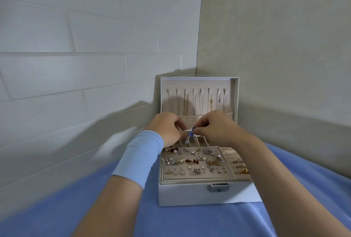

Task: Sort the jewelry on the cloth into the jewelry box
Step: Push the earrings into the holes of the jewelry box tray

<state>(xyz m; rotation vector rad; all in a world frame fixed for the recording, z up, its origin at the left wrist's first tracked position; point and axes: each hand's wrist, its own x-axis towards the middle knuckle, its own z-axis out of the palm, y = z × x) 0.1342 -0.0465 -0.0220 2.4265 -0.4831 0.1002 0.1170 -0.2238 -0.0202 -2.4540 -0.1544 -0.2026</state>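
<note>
A white jewelry box (pixel 186 193) stands open on the blue cloth (pixel 171 219), its lid (pixel 235 92) upright with several necklaces hanging inside. The beige tray (pixel 190 177) holds several earrings pinned in rows, and ring rolls (pixel 239 164) sit at its right. Above the back compartments (pixel 201 141), my left hand (pixel 167 128) and my right hand (pixel 218 128) meet. Both pinch a small piece of jewelry with a blue stone (pixel 190 133) between their fingertips. A blue band covers my left wrist.
The box sits in a corner, with a white tiled wall (pixel 76 65) on the left and a beige wall (pixel 275 47) behind and to the right. A metal latch (pixel 218 187) is on the box front. Blue cloth spreads in front of the box.
</note>
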